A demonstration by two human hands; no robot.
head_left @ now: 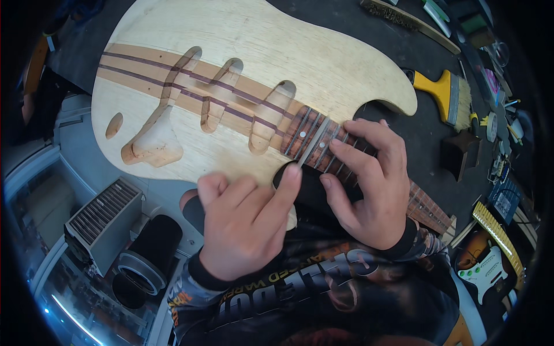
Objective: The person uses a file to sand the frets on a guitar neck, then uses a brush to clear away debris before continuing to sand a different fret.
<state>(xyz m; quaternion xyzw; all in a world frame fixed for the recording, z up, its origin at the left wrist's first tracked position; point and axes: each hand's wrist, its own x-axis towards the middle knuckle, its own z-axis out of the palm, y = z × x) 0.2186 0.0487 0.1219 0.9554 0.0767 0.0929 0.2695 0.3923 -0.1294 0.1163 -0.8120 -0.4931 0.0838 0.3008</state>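
Observation:
An unfinished electric guitar body of pale wood, with dark stripes and routed cavities, lies before me. Its guitar neck, dark with metal frets, runs down to the right. My left hand, slightly blurred, is closed around the near end of a narrow metal file. That file lies across the fretboard, roughly along the frets. My right hand spans the neck, two fingertips on the frets beside the file and the thumb at the near edge. Its other fingers are partly hidden.
On the dark bench are a yellow-handled paintbrush, a long bristle brush and a dark block. A small guitar lies at the right. At lower left stand a slatted box and a black cylinder.

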